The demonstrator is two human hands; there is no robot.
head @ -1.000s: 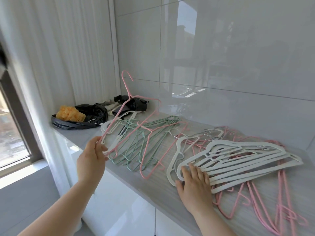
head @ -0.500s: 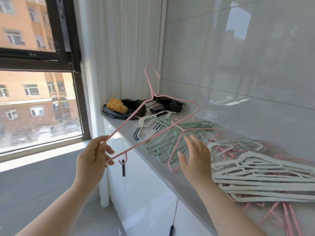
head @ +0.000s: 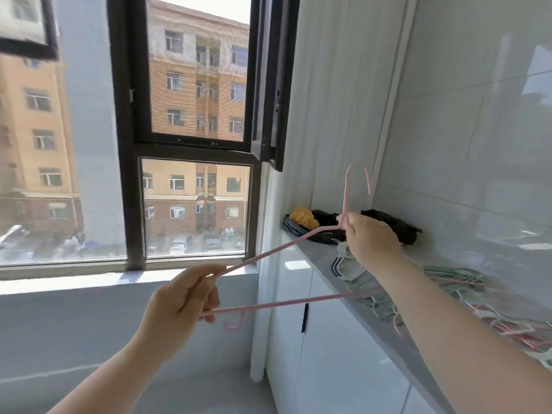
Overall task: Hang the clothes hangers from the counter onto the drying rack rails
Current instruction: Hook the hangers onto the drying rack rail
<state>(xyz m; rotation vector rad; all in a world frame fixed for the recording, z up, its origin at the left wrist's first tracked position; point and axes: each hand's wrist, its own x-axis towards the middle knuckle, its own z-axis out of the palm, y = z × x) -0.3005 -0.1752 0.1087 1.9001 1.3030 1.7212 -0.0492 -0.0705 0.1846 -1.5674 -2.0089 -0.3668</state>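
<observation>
Left hand point(head: 179, 303) pinches the pink hanger's point(head: 268, 254) shoulder end; right hand point(head: 370, 237) grips its neck. Hook rises directly above the right grip (rail unseen).

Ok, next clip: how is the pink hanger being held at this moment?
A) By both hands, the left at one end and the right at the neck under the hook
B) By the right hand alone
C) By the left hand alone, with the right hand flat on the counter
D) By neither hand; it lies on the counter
A: the left hand pinches one end of the pink hanger, while the right hand grips its neck just below the hook.
</observation>
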